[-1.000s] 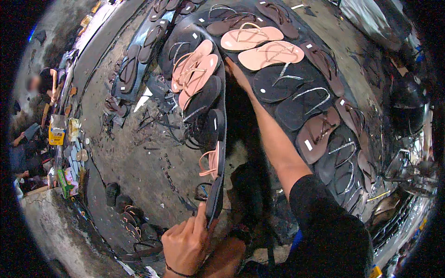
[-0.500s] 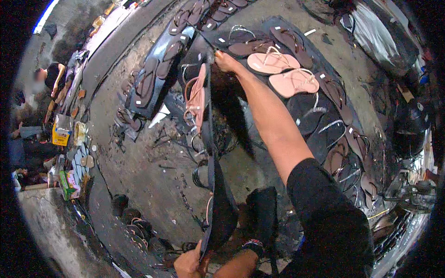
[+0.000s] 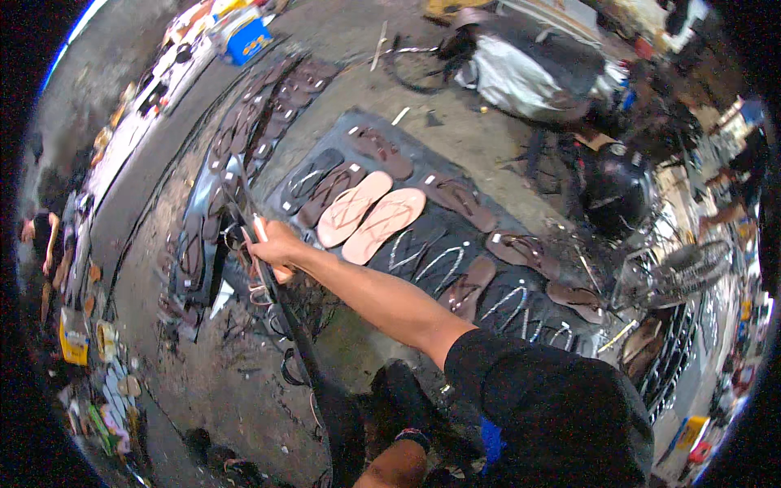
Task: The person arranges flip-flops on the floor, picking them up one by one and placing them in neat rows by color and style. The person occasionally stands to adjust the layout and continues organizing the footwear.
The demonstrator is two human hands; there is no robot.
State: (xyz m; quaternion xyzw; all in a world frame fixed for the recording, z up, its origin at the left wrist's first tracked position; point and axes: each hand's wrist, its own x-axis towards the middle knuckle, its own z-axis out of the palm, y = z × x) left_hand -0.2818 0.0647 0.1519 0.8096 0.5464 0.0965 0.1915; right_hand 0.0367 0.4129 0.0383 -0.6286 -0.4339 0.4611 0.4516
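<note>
My right hand (image 3: 272, 244) reaches out to the left and is closed on a pale pink sandal in a long hanging string of dark flip-flops (image 3: 285, 325), seen edge-on. The string runs from the upper left down past the bottom edge. My left hand is out of the picture. Just right of my right hand, a pair of pale pink flip-flops (image 3: 370, 215) lies on a dark mat (image 3: 504, 268) among rows of brown and black sandals.
More dark sandals lie in a row on a strip at the upper left (image 3: 268, 114). A grey and black bag (image 3: 529, 73) lies at the top, a black helmet (image 3: 614, 191) at the right. My leg and dark shoe (image 3: 399, 394) are at the bottom. People sit at the far left.
My view has swung, so the mat of sandals now lies to the right. My right hand has come off the mat onto the string. My left hand has dropped below the picture's edge.
</note>
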